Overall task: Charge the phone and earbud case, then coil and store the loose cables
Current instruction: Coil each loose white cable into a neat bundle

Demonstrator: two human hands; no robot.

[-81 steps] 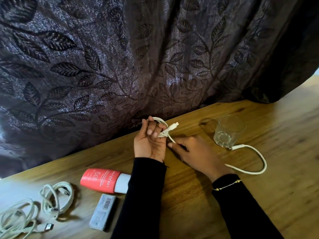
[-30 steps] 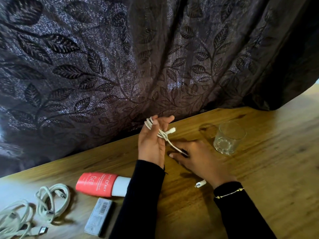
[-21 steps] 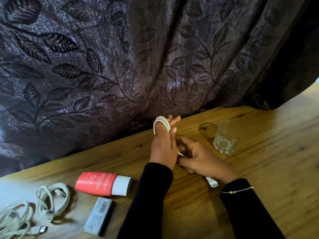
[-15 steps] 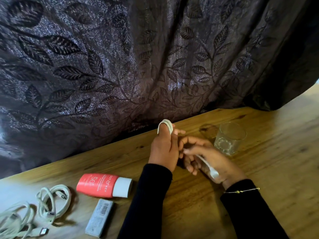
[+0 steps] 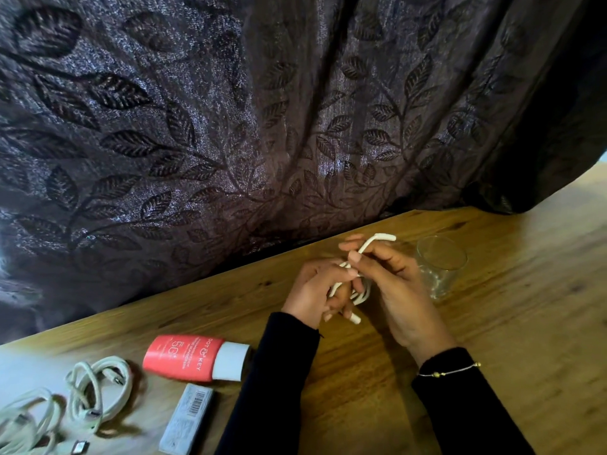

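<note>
Far left, near edge of wooden surface (image 5: pixel 492 323): two coiled white cables, outer coil (image 5: pixel 23 418) cut by frame edge, inner coil (image 5: pixel 98 385) beside it. Both already bundled and parked clear of the work zone, presumably as finished pieces awaiting storage.

Next right: red tube with white cap (image 5: pixel 197 357) lying on its side, and small grey box with barcode (image 5: pixel 187 418) just in front of it. Neither touched.

Centre: left hand (image 5: pixel 315 290) with fingers curled around the loops of a short white cable (image 5: pixel 361 290), acting as the former for the coil. One white plug end pokes out below the fingers. Right hand (image 5: pixel 394 287) pinching the free tail between thumb and fingers, other plug end sticking up above. Hands close together, both gripping the same cable, held just above the surface; likely tucking the tail round the bundle to lock it.

Right: clear drinking glass (image 5: pixel 441 266) just beside the right hand, nearest obstacle; risk of a knuckle knock if the tail is pulled outward.

Behind: dark leaf-patterned curtain (image 5: pixel 262 126) draped onto the far edge, limiting room forward. Open bare wood to the right and toward the near edge.

Phone, earbud case: not in view.
</note>
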